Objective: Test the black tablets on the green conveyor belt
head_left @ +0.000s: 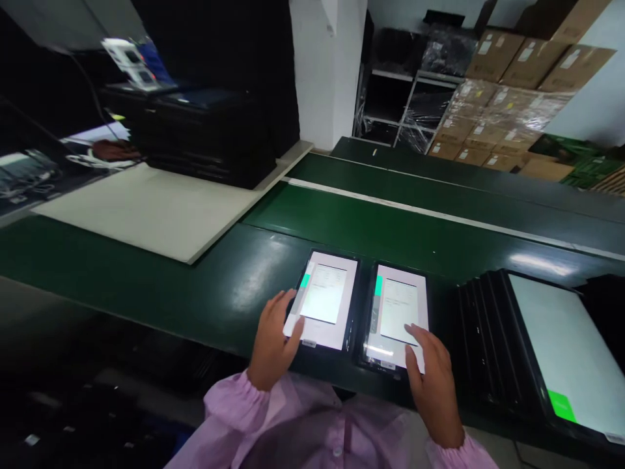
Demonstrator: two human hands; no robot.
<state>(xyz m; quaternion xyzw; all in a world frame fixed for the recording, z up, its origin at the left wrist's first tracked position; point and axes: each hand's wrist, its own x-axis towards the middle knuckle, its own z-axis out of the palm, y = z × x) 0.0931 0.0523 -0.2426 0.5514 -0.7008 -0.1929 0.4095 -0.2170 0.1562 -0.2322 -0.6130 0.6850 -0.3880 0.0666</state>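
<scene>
Two lit tablets lie side by side on the green belt in front of me. My left hand (pixel 272 339) rests at the left edge of the left tablet (pixel 326 299), its fingers curled round the frame and the thumb on the lower screen. My right hand (pixel 432 381) lies on the lower part of the right tablet (pixel 398 312), fingers stretched out flat on the glass. Both screens show a white page with a small green patch at the upper left. Pink sleeves cover both wrists.
A row of tablets stands on edge at the right (pixel 493 339), the nearest one (pixel 561 352) lit with a green patch. A pale board (pixel 146 208) and a stack of black trays (pixel 205 137) sit at the left. Cardboard boxes (pixel 502 98) and shelves fill the back.
</scene>
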